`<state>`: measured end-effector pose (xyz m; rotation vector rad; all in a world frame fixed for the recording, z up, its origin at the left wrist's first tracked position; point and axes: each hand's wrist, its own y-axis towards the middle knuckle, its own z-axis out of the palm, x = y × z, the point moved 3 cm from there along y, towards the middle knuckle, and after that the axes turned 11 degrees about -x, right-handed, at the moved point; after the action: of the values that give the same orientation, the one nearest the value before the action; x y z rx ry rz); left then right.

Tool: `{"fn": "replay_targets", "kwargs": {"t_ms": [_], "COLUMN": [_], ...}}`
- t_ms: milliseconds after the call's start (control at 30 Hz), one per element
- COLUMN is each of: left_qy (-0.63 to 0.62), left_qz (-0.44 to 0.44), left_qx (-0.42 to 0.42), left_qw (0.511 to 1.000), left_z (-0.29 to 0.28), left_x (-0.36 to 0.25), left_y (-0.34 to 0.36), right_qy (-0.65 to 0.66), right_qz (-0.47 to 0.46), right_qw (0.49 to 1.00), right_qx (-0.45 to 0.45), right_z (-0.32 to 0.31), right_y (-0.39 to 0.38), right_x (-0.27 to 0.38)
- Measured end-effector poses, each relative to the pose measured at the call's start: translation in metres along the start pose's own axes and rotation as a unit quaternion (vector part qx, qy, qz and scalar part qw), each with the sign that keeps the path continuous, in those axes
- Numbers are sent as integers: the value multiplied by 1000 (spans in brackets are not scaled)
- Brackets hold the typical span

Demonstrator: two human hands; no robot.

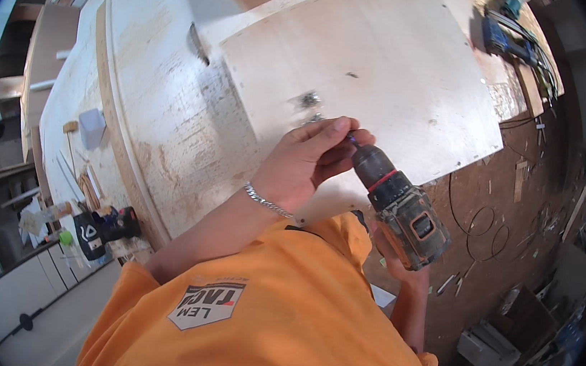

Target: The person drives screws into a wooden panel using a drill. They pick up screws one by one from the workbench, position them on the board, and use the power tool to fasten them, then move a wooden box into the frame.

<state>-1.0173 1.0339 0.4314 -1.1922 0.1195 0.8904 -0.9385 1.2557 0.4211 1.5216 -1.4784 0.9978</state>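
A pale, flat plywood panel (pixel 385 71) lies on the long, scuffed whitish bench (pixel 149 109), its near edge jutting past the bench toward the person, and everything else is placed from that panel. Over the panel's near edge, the left hand (pixel 306 163) has its fingers (pixel 335 131) pinched narrow around the tip of the bit of a cordless drill with a black chuck, red ring and grey and orange body (pixel 399 206); a silver chain bracelet (pixel 267 202) circles that wrist. The drill points up and left at the panel, its body hanging just off the panel's near edge above the floor. The right hand (pixel 399 264) is wrapped around the drill's grip from below, mostly hidden by the drill body, fingers closed on it. Just beyond the left fingertips, on the panel's face, sits a small shiny metal fitting (pixel 309 102). Nearer than the panel, an orange shirt (pixel 269 325) fills the lower view. To the panel's right, the brown floor (pixel 484 277) is littered with wood scraps and a looped black cable (pixel 479 229). Far left of the panel, near the bench's end, a second dark power tool (pixel 111 227) lies on the bench.
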Motion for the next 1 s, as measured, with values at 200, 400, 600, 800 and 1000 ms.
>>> {"fn": "replay_targets", "kwargs": {"t_ms": [200,400,600,800,1000], "left_qy": [-60,-206,-307,-327,-331], "left_qz": [-28,-55,-100,-139,-186], "left_qx": [8,50,43,66,68], "left_qw": [998,976,945,932,923], "left_z": [-31,-81,-122,-138,-142], "left_x": [-10,-19,-24,-12,-2], "left_y": [-7,2,18,18,11], "right_qy": [-133,-230,-286,-409,-401], "right_qz": [-41,-35,150,201,172], "right_qw": [990,972,941,877,880], "right_qx": [37,32,104,150,187], "right_z": [28,83,138,163,162], "right_y": [-7,14,70,98,99], "right_x": [45,103,150,177,183]}}
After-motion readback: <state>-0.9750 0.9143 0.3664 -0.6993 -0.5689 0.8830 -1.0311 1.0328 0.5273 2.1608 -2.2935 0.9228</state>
